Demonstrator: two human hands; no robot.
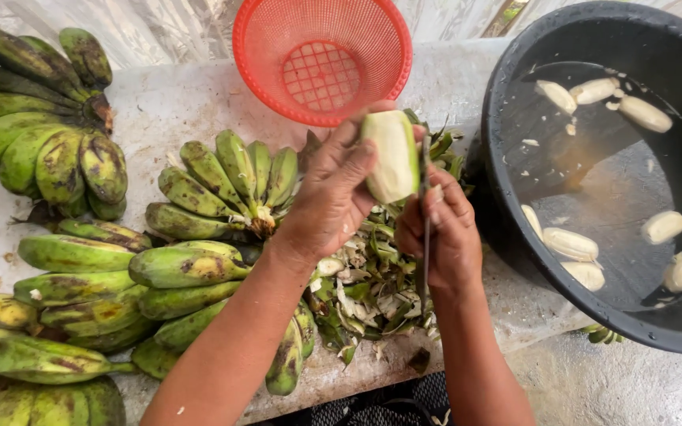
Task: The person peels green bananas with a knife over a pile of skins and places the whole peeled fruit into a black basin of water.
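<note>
My left hand [335, 193] grips a mostly peeled pale green banana [392, 154], held upright above a heap of green peelings [369, 284]. My right hand [440, 233] is closed on a knife [424, 185], whose thin blade stands upright against the banana's right side. Both hands are over the middle of the table.
Bunches of green bananas [222, 177] cover the table's left half, with more at the far left [41, 142]. A red plastic colander [321, 59] stands behind the hands. A big black tub [515, 110] of water at the right holds several peeled bananas [570, 243].
</note>
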